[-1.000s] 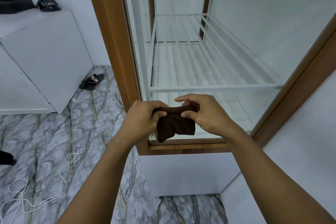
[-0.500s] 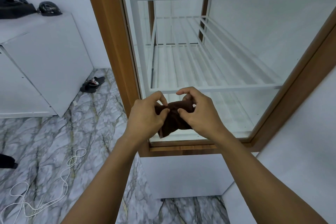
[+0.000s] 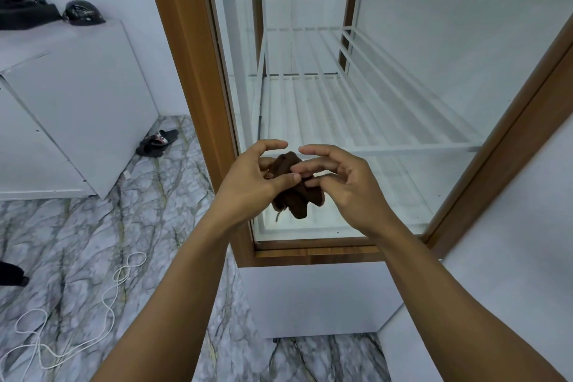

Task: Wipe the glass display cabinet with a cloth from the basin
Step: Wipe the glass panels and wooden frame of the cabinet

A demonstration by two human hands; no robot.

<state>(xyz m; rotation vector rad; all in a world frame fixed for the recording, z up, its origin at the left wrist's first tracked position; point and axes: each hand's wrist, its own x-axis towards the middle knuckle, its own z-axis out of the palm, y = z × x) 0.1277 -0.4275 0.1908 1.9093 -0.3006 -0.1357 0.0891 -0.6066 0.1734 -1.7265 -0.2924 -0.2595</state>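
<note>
Since the earlier frames the brown cloth [image 3: 294,200] has gone from a flat piece stretched between the hands to a bunched wad, and both forefingers have lifted clear of it. Left hand [image 3: 255,184] and right hand [image 3: 347,187] meet in front of the lower glass of the display cabinet [image 3: 186,71], just below its lower white slatted shelf [image 3: 387,146]. Each hand pinches the cloth between thumb and curled fingers, while the forefingers arch above it, tips apart. The cloth hangs between the palms, near the pane but apparently not touching it. No basin is in view.

Step in hand, by judgement: gathering the cloth into a pad before wiping. To do it well, fold the loose ends inward so that one smooth face is presented, and settle the pad in one hand with the fingers flat behind it. Then press it evenly to the glass and work in overlapping strokes. Left of the cabinet, a sandal [image 3: 158,141] and a white cord [image 3: 77,319] lie on the marble floor.
</note>
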